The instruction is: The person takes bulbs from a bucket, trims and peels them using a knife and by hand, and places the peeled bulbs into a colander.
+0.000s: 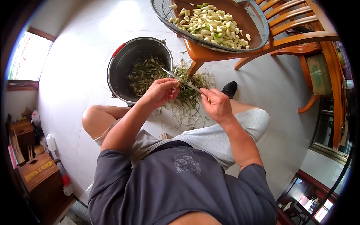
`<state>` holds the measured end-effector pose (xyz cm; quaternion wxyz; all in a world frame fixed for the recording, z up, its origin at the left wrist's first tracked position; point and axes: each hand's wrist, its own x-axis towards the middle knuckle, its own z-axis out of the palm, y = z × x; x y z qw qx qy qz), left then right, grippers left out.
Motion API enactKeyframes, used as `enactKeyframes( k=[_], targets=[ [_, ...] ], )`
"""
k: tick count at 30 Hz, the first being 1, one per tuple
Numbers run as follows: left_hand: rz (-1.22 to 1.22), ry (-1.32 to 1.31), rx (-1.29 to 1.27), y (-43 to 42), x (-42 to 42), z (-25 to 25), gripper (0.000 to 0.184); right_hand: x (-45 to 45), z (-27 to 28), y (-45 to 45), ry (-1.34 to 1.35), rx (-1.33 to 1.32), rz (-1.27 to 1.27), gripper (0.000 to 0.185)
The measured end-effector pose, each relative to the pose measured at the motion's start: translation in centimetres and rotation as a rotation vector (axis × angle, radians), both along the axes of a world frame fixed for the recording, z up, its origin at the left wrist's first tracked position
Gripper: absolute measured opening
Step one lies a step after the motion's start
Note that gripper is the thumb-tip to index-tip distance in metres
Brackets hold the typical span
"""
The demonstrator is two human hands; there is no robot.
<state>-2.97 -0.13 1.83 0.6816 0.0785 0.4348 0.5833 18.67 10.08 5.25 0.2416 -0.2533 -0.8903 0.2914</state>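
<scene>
A long narrow knife (190, 85) is gripped near its handle by my right hand (217, 106), its blade slanting up and left towards the bucket. My left hand (162, 92) is closed, thumb and fingertips pinching a small pale garlic clove (179, 82) against the blade. Fingers cover most of the clove. Just beyond my left hand stands a dark bucket (115, 80) with a red handle grip, partly filled with dry skins and trimmings (144, 73). More stringy green and straw-coloured scraps (191, 103) lie on the floor under the knife.
A round mesh basket (167, 22) of pale, green-tinged cloves (215, 26) rests on a wooden chair (204, 52) ahead. Slatted chair backs (292, 18) rise at the right. A small wooden cabinet (37, 170) stands left. My knees flank the scraps, and a black shoe (230, 89) shows.
</scene>
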Motion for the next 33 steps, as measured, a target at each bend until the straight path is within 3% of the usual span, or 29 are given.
enactKeyframes(
  k=[9, 12, 15, 22, 25, 33],
  targets=[
    [-0.029, 0.088, 0.082, 0.4, 0.7, -0.7, 0.011, 0.7, -0.7, 0.0, -0.037, 0.062, -0.001, 0.023],
    [-0.029, 0.16, 0.059, 0.4, 0.8, -0.3, 0.013, 0.9, -0.5, -0.1, -0.073, 0.035, -0.019, 0.017],
    [-0.054, 0.209, 0.076, 0.4, 0.6, 0.6, 0.015, 2.4, -3.1, 1.6, -0.424, -0.076, -0.168, 0.015],
    [-0.008, 0.121, 0.162, 0.6, 0.4, 1.0, 0.017, 2.5, -0.6, 1.6, -0.322, -0.296, -0.231, 0.016],
    [0.023, 0.081, 0.169, 0.9, 0.5, 0.6, 0.016, 2.0, -1.4, 1.3, -0.11, -0.254, -0.215, 0.017],
    [0.118, -0.042, 0.195, 0.9, 0.0, -1.5, 0.013, 1.6, -0.7, 1.0, 0.008, -0.319, -0.193, 0.018]
  ],
)
